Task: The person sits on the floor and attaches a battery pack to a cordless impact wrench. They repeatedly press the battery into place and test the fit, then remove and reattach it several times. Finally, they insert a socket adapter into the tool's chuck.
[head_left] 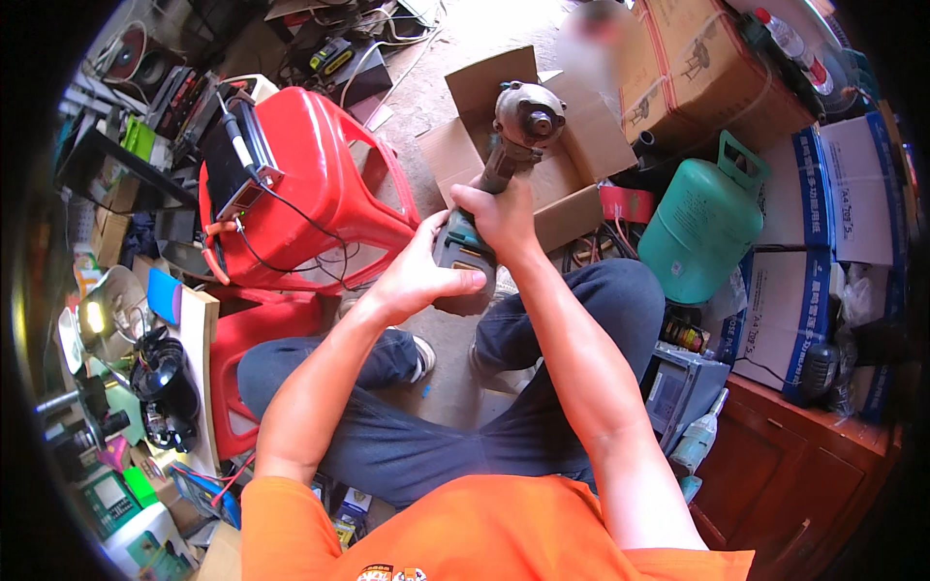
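Metal tool head [526,116], glossy plastic stool [308,160]

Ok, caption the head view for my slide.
Left hand and right hand hold a power tool near an open box.

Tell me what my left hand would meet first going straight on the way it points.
Your left hand would first meet the power tool, which it touches; beyond that, probably your right hand, though depth is unclear.

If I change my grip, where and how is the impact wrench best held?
I would grip the impact wrench by its handle, from the right, as the right hand does: it is narrower than the head and base. The left hand could support the wide base from the left.
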### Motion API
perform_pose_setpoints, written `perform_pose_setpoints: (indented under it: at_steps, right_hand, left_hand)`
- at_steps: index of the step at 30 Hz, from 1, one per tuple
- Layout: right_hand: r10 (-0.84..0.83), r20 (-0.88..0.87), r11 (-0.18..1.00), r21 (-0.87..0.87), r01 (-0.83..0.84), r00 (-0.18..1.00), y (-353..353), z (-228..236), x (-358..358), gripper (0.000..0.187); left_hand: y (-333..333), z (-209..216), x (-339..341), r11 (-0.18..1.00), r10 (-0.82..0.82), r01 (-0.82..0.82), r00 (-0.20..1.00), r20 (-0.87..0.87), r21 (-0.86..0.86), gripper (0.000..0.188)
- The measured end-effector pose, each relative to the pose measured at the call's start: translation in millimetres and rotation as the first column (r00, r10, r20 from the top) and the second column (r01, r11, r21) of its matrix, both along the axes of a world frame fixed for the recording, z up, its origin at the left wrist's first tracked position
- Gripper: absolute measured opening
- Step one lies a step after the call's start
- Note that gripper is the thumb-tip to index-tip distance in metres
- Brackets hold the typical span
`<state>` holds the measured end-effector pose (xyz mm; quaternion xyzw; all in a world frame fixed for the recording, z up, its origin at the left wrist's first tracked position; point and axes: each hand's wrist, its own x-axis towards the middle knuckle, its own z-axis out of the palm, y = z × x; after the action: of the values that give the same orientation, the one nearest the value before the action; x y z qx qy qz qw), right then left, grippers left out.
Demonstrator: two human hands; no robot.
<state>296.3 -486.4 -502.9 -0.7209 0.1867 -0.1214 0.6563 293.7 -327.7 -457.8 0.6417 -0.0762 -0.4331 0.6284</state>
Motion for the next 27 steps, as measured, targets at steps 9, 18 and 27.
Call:
perform_pose_setpoints:
  at_steps: [9, 18, 27]
  right_hand:
    - [-0.098, -0.432, 0.941, 0.254, 0.225, 0.896, -49, -48, 50, 0.022]
    - [-0.151, -0.875, 0.988, -0.126, 0.085, 0.459, -88, -221, 46, 0.045]
    - [-0.01, -0.937, 0.345, -0.331, -0.878, 0.349, -120, -120, 133, 0.032]
  left_hand:
    - [9, 22, -10, 1.0, 0.003, -0.003, 1.0, -0.023, -0.006, 0.098]
    - [32, 30, 2, 0.906, 0.409, -0.418, 0.905, -0.115, -0.07, 0.072]
    - [25, 58, 0, 0.945, 0.318, -0.325, 0.908, -0.272, 0.02, 0.09]
